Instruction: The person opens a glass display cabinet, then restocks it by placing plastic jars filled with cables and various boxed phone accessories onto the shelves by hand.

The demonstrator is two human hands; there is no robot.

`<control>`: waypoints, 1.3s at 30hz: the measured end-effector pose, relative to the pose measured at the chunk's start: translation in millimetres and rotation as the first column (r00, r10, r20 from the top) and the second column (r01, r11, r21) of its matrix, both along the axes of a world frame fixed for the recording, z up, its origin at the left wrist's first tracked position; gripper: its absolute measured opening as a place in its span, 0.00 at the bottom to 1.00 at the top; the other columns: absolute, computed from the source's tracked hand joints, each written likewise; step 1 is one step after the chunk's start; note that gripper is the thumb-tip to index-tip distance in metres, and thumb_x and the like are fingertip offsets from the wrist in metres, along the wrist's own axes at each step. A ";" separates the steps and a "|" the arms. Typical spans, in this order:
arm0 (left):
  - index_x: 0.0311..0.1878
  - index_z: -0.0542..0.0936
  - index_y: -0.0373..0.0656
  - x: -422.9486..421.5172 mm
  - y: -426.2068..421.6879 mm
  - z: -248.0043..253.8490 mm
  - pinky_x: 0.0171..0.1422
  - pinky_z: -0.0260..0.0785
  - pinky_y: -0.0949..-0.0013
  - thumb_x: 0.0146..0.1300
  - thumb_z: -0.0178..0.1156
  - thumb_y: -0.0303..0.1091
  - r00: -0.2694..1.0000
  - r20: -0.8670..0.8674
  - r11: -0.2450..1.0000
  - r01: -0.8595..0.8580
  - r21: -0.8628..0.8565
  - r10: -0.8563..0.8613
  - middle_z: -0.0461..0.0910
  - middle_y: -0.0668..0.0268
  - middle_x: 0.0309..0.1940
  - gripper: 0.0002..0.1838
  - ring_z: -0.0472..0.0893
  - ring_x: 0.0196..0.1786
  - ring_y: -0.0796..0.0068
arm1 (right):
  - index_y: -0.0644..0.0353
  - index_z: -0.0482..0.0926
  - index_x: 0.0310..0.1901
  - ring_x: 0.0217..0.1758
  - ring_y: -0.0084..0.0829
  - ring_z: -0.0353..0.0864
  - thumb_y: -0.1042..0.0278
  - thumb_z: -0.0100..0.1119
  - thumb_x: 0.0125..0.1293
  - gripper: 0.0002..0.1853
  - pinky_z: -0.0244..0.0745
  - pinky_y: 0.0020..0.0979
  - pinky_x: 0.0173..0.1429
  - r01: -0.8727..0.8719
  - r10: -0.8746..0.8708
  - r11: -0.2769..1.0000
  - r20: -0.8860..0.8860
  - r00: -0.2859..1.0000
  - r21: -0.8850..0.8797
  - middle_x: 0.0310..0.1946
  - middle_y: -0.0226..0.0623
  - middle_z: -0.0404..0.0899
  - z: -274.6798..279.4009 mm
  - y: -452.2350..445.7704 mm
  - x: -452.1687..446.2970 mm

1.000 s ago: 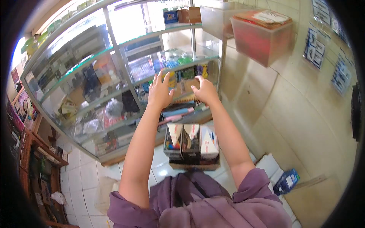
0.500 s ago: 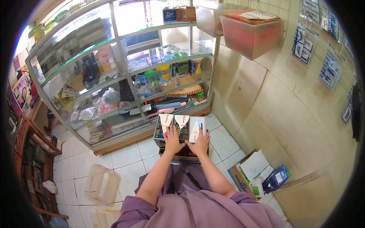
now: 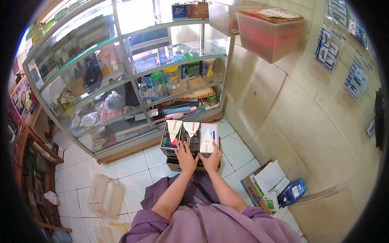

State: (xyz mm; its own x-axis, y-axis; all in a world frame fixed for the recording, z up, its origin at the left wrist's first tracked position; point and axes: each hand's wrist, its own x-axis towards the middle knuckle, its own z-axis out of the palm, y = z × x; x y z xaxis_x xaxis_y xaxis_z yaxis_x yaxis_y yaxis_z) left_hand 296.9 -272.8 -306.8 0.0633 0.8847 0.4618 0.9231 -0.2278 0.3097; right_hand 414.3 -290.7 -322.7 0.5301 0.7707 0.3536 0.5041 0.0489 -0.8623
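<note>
Three upright boxes stand side by side on the floor in front of me: a black box on the left, a second black box in the middle and a white box on the right. Each bears a white paper label with red writing. My left hand rests with spread fingers on the near edge of the two black boxes. My right hand spans the near end of the white box, thumb on one side and fingers on the other. Beneath them shows an open cardboard carton, partly hidden by my hands.
A glass display cabinet full of jars and goods stands beyond the boxes. Clear plastic containers lie on the tiles at left. A carton of small packages sits by the right wall. Above hangs a plastic bin.
Both hands have slid slightly toward me along the boxes, uncovering more of the labels. The whole view has shifted a little. The boxes still stand side by side.
</note>
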 end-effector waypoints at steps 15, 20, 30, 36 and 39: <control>0.63 0.65 0.41 30.2 -0.3 6.9 0.66 0.58 0.48 0.44 0.77 0.40 0.933 0.330 0.989 -0.151 0.001 0.142 0.58 0.41 0.61 0.44 0.61 0.62 0.41 | 0.53 0.66 0.65 0.61 0.49 0.68 0.64 0.80 0.39 0.47 0.67 0.42 0.65 -0.010 0.011 0.997 -0.008 1.000 0.075 0.55 0.49 0.66 -3.5 -16.3 30.0; 0.63 0.65 0.42 26.4 -15.7 35.4 0.66 0.59 0.47 0.42 0.78 0.38 0.924 0.381 0.998 -0.048 0.031 0.033 0.58 0.42 0.58 0.44 0.61 0.62 0.40 | 0.49 0.67 0.65 0.59 0.52 0.69 0.64 0.79 0.38 0.47 0.68 0.44 0.63 0.004 -0.003 0.997 -0.021 1.000 0.075 0.55 0.51 0.67 10.6 -32.8 45.8; 0.60 0.66 0.44 19.8 -35.8 163.6 0.64 0.62 0.50 0.38 0.80 0.38 0.798 0.575 0.923 -0.064 0.379 -0.180 0.56 0.51 0.55 0.44 0.63 0.60 0.48 | 0.51 0.70 0.63 0.56 0.46 0.75 0.66 0.78 0.38 0.44 0.73 0.42 0.58 -0.040 0.030 0.947 0.035 0.999 0.319 0.54 0.44 0.68 143.5 -53.7 37.4; 0.61 0.65 0.43 3.6 -30.1 244.1 0.66 0.60 0.52 0.40 0.80 0.37 0.811 0.500 0.764 -0.106 0.636 -0.303 0.55 0.53 0.56 0.45 0.61 0.62 0.51 | 0.51 0.70 0.64 0.58 0.46 0.74 0.64 0.79 0.38 0.45 0.72 0.41 0.60 -0.134 0.112 0.843 0.075 0.991 0.521 0.55 0.44 0.69 229.5 -27.4 30.0; 0.61 0.65 0.43 -3.5 -16.8 288.6 0.68 0.58 0.52 0.40 0.80 0.37 0.799 0.503 0.722 -0.130 0.679 -0.330 0.55 0.53 0.56 0.44 0.61 0.63 0.51 | 0.49 0.70 0.64 0.59 0.45 0.74 0.63 0.79 0.39 0.45 0.74 0.41 0.58 -0.157 0.108 0.800 0.118 0.987 0.580 0.56 0.44 0.69 275.0 -9.7 22.9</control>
State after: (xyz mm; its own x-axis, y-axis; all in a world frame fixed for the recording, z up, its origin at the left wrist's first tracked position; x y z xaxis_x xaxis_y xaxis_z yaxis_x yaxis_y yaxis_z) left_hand 293.4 -289.6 -18.3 -0.3358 0.3371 0.8795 0.5851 -0.6570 0.4753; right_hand 437.2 -300.5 -47.6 0.3908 0.4647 0.7945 0.5172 0.6032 -0.6072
